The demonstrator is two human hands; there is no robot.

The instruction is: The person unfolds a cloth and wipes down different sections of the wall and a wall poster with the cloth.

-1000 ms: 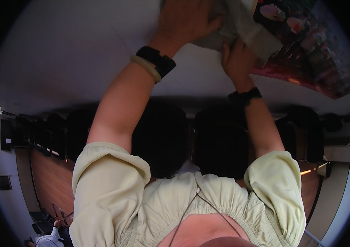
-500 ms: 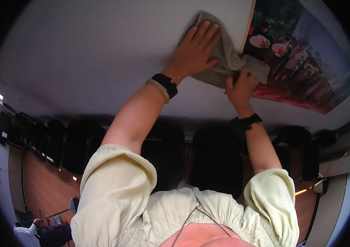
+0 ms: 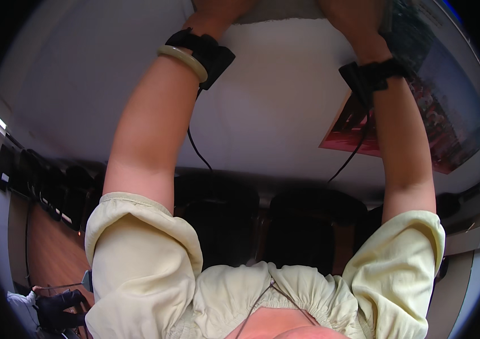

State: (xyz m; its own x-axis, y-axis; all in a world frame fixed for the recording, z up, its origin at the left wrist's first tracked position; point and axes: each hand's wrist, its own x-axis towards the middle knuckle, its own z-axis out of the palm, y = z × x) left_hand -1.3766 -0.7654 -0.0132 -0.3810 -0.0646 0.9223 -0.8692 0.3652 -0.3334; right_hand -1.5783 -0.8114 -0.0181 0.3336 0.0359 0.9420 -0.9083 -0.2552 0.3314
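At the top edge of the head view, a grey-brown cloth [image 3: 285, 10] stretches from one of my hands to the other. My left hand [image 3: 223, 8] is at the cloth's left end, and my right hand [image 3: 357, 18] is at its right end. The picture's edge cuts off the fingers of both hands, but the cloth spans between them as if gripped at each side. Behind the cloth is a pale wall surface [image 3: 277, 90]. A colourful poster [image 3: 432, 107] hangs on it, partly covered by my right forearm.
Dark chairs [image 3: 299, 237] line the foot of the wall. Black wrist devices with dangling cables [image 3: 201, 151] sit on both wrists, and a pale bangle [image 3: 182, 61] is on the left one. At the lower left, another person [image 3: 53, 308] is on the brown floor [image 3: 53, 248].
Both hands have moved up to the picture's top edge and farther apart, taking the cloth along. My left hand lay flat on it before, beside the poster. My right forearm now crosses the poster.
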